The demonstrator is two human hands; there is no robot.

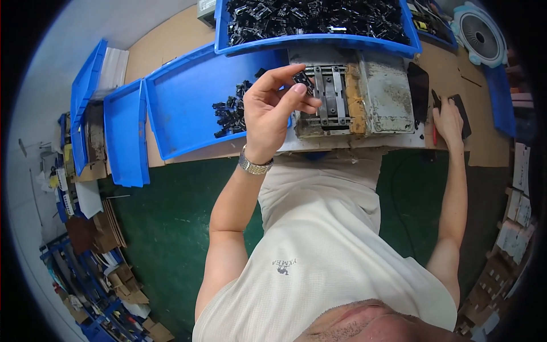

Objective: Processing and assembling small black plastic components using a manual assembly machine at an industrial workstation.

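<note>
My left hand (pixel 266 111), with a metal-band watch on the wrist, pinches a small black plastic part (pixel 303 83) between thumb and fingers. It is raised beside the left edge of a metal fixture (pixel 329 97) with parallel rails and bolts. Far to the right, my right hand (pixel 448 121) rests on the table with its fingers bent downward. A slim dark tip and a red piece (pixel 435 137) show beside those fingers, and a flat black object (pixel 461 114) lies against the hand. What the fingers close on is mostly hidden.
A blue tray (pixel 319 44) heaped with black parts stands at the back. Left of the fixture, another blue tray (pixel 188 102) holds a small pile of black parts (pixel 231 111). A worn grey metal block (pixel 390 97) adjoins the fixture. A round fan (pixel 480 35) stands far right.
</note>
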